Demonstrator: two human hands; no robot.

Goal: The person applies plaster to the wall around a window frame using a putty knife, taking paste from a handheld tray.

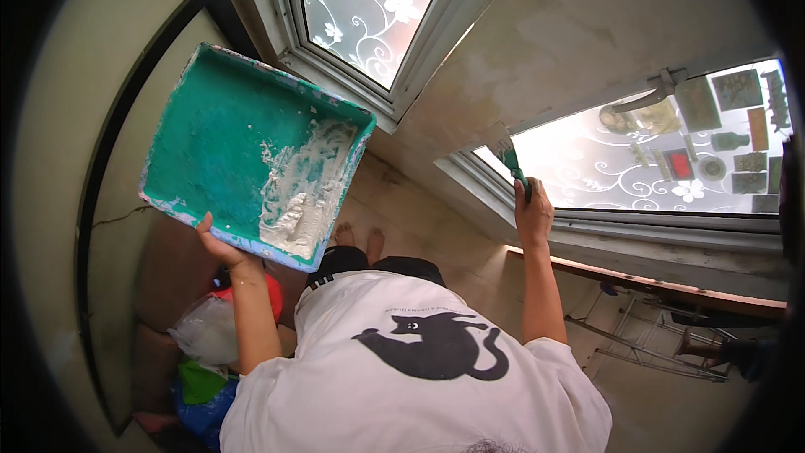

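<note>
My left hand point(225, 250) grips a square green tray point(210, 117) by its near rim, the thumb over the edge and the other fingers hidden underneath. White putty point(293, 218) is smeared and heaped along the tray's right side. Off to the right, my right hand point(534, 211) is closed around the green handle of a putty knife point(513, 166). Its blade points up and away, at the corner of the window frame point(470, 176) beside the wall point(537, 59). Whether the blade touches the wall I cannot tell.
A frosted, flower-patterned window point(369, 8) stands ahead. The right window point(620, 159) has a handle point(650, 96). Plastic bags point(210, 331) lie at lower left, near my left arm. A metal rack point(629, 327) stands under a wooden ledge point(654, 281) at right.
</note>
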